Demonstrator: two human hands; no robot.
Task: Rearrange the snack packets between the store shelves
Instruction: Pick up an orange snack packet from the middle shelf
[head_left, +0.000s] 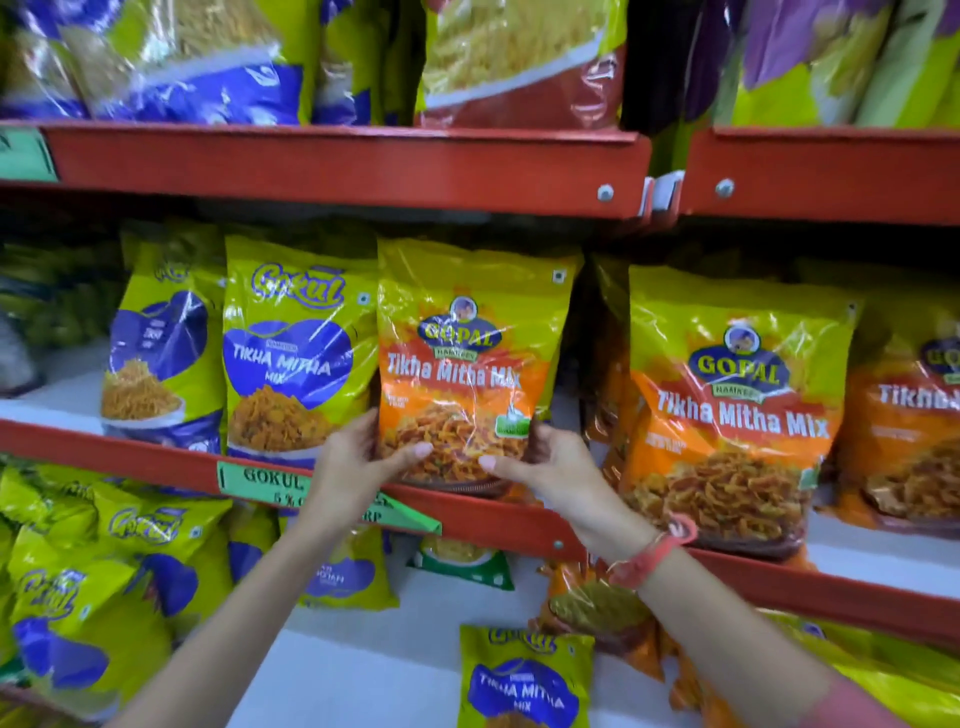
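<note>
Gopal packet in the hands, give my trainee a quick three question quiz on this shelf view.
1. True or false: both hands grip the Gopal packet.
2. Which packet stands directly left of it? A) Gokul packet B) red packet C) purple packet
3. Fill in: the green label on the shelf edge reads ____.

Key: 1 true, left hand and right hand hold its lower corners. 2 A, Gokul packet. 3 Gokul.

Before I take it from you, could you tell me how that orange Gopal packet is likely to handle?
The Gopal packet looks glossy and crinkled, so probably slippery and floppy. It is puffed with loose snack mix, so likely light and crushable. The left hand and right hand both steady its base, suggesting it tips easily.
</note>
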